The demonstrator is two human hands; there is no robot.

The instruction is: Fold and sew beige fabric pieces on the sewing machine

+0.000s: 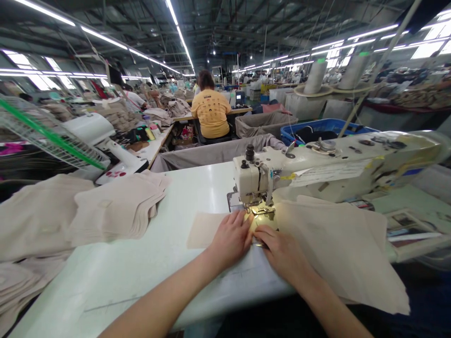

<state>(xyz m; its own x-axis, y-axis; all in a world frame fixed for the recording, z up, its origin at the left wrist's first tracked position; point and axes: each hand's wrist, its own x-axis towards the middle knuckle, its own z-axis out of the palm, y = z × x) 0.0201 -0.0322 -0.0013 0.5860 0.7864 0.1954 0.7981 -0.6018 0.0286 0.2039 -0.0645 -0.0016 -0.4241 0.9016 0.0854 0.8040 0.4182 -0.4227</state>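
Observation:
My left hand [232, 237] rests on a small beige fabric piece [202, 230], with its fingers closed over the cloth's right end by the presser foot. Opposite it, my right hand [283, 251] has thumb and fingertips pinched at the edge of the same cloth, just in front of the lit metal plate [265, 217]. My fingers partly hide the cloth there. The sewing machine's head [250, 180] stands directly beyond both hands. A larger stack of beige fabric panels [338, 244] lies right of the right hand and hangs over the table edge.
Stacked beige panels [116, 206] cover the table's left side, beside a white fan [89, 129] with a green-striped guard. Behind the table are a grey cloth-lined bin [211, 152] and a blue basket [317, 126]. A person in a yellow shirt [211, 112] sits ahead. Thread cones [316, 77] stand right.

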